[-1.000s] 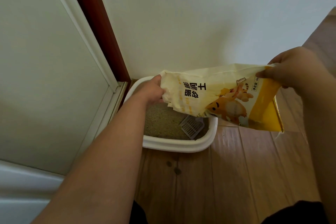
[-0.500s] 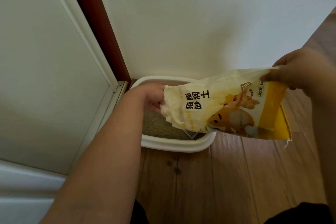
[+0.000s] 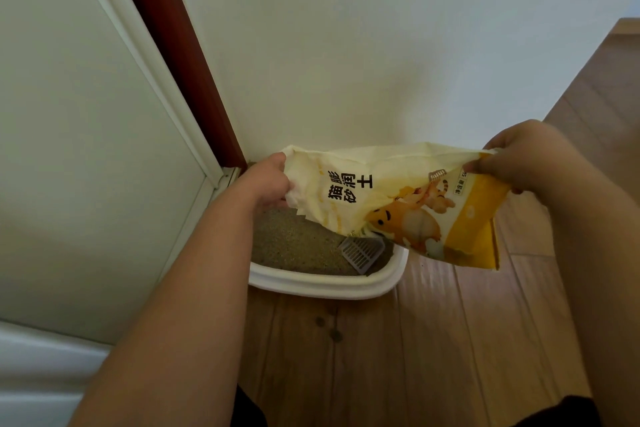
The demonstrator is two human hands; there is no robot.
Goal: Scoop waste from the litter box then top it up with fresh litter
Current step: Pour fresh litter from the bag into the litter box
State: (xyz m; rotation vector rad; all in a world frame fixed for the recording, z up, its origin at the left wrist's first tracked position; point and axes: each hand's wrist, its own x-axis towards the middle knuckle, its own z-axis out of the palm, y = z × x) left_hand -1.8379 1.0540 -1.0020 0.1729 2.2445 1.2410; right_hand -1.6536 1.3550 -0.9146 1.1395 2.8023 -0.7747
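Note:
A cream and yellow litter bag with an orange cat print is held sideways over the white litter box, which sits on the floor in the wall corner. My left hand grips the bag's crumpled left end, low over the grey-brown litter. My right hand pinches the bag's upper right corner, held higher. A grey slotted scoop lies in the litter at the box's front right, partly under the bag. No litter is seen falling.
A white wall stands behind the box. A pale door panel with a dark red frame is at the left. Wooden floor spreads to the front and right, with small dark specks near the box.
The bag dipped lower over the box half a second ago, hiding most of the scoop, and has lifted again. Both hands kept their grip on it.

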